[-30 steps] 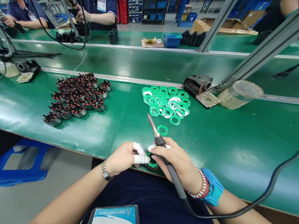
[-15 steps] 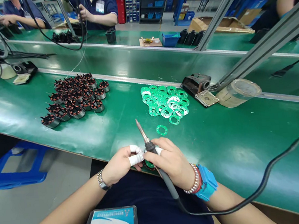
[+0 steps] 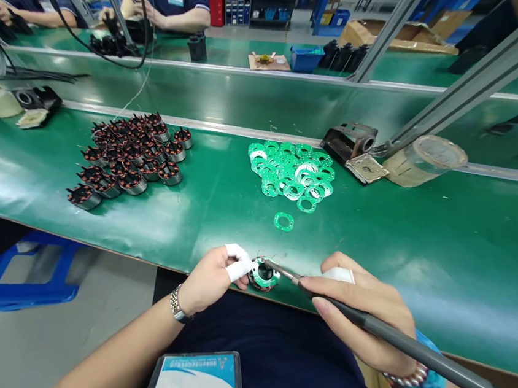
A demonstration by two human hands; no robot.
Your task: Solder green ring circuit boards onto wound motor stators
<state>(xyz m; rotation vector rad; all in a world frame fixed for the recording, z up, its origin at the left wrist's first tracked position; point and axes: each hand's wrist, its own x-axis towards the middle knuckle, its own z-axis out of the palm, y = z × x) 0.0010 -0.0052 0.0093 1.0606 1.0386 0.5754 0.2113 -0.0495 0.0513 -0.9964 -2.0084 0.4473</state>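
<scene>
At the bench's near edge my left hand point(image 3: 207, 281), white coverings on its fingertips, is closed on the left side of a motor stator point(image 3: 263, 288). A green ring-shaped circuit board point(image 3: 273, 278) lies on top of the stator, and thin wires stick up at its far side. My right hand point(image 3: 373, 308) grips a soldering iron point(image 3: 394, 331) by its dark handle. The iron's tip reaches the far rim of the board; whether it touches is too small to tell. One loose green ring board point(image 3: 283, 221) lies just beyond the stator.
Several stators point(image 3: 129, 152) stand grouped at the left, and a pile of green ring boards point(image 3: 291, 175) lies ahead. Right of the pile are a soldering iron stand point(image 3: 350, 144), its sponge point(image 3: 367, 169) and a clear tub point(image 3: 424, 161). Co-workers sit across the bench.
My right hand has swung right and turned the soldering iron, so its tip now points left at the board instead of away from me. The stator has come into clear view in my left hand.
</scene>
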